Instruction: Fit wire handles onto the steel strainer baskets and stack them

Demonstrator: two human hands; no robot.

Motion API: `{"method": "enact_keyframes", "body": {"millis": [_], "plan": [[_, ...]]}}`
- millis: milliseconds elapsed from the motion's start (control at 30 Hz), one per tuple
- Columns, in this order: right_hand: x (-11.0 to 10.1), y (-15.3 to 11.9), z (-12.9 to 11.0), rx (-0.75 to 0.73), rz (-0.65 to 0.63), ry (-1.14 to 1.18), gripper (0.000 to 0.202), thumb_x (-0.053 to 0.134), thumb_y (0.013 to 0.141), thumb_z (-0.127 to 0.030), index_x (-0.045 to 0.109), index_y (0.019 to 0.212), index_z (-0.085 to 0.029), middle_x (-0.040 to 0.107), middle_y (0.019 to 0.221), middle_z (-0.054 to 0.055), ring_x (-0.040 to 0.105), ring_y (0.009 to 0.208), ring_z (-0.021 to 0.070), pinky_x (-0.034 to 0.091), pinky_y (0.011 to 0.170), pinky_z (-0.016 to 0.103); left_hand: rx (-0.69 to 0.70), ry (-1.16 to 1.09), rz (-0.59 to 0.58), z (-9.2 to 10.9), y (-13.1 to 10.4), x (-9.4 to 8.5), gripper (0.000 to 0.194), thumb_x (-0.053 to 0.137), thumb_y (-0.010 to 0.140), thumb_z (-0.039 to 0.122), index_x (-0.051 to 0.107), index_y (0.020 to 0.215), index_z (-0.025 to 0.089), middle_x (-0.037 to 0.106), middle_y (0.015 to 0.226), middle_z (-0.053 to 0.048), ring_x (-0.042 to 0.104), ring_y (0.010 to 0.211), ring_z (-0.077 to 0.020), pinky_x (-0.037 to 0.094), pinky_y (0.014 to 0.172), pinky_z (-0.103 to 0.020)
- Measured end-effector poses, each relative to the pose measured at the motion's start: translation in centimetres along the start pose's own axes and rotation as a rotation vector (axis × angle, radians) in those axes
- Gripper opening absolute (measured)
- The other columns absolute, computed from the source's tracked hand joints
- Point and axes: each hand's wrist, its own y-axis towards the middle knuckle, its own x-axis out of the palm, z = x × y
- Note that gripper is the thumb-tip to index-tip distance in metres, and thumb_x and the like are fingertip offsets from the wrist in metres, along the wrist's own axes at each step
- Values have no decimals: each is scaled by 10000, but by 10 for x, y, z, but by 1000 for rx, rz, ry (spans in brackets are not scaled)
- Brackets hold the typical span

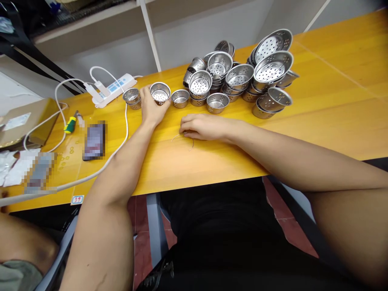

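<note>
My left hand (153, 110) is wrapped round a small perforated steel cup (160, 93), thumb at its near side and fingers at its left. The cup stands upright with its open mouth facing up. Just left of those fingers is another small perforated cup (132, 98). Lower and to the right, my right hand (200, 126) has its fingertips pinched together low over the yellow table (218, 161). A thin curved wire (192, 144) sticks out from under those fingertips on both sides; its middle is hidden. A single perforated cup (180, 99) sits between the two hands, farther back.
Stacked perforated cups (239, 76) fill the table's back, with wider perforated bowls (274, 68) at their right. On the left are a white power strip (117, 89) with cables, a screwdriver (70, 125), a blurred phone (94, 140) and a cardboard box (27, 121). Another person's leg (24, 238) shows lower left.
</note>
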Motion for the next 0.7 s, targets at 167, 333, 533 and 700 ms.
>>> {"method": "enact_keyframes", "body": {"millis": [167, 333, 533, 700], "plan": [[-11, -1, -5, 92, -72, -48, 276, 633, 1226, -232, 907, 1238, -197, 849, 1270, 173, 784, 1231, 340, 586, 1075, 418, 4, -17, -14, 1, -1, -1, 845, 1184, 848, 264, 620, 1476, 304, 640, 1699, -148, 583, 1815, -457, 409, 1647, -678], [-24, 2, -21, 209, -144, -138, 214, 669, 1191, -178, 879, 1161, -208, 851, 1243, 152, 777, 1160, 323, 531, 958, 384, 8, -47, -14, 5, -3, 0, 815, 1200, 878, 422, 642, 1463, 316, 652, 1702, -141, 560, 1838, -471, 391, 1656, -719], [-23, 11, -40, 283, -223, -254, 275, 575, 1253, -164, 839, 1179, -146, 842, 1264, 219, 738, 1076, 327, 487, 939, 406, 6, -25, -31, 5, -2, -1, 831, 1192, 876, 404, 626, 1476, 305, 648, 1715, -153, 562, 1840, -467, 392, 1655, -690], [-25, 5, -29, 307, -119, -143, 268, 550, 1289, -243, 803, 1317, -159, 827, 1381, 218, 762, 1118, 325, 519, 956, 401, 12, 1, -49, 3, -1, -2, 875, 1201, 847, 336, 604, 1487, 301, 656, 1715, -161, 579, 1830, -466, 395, 1651, -672]]}}
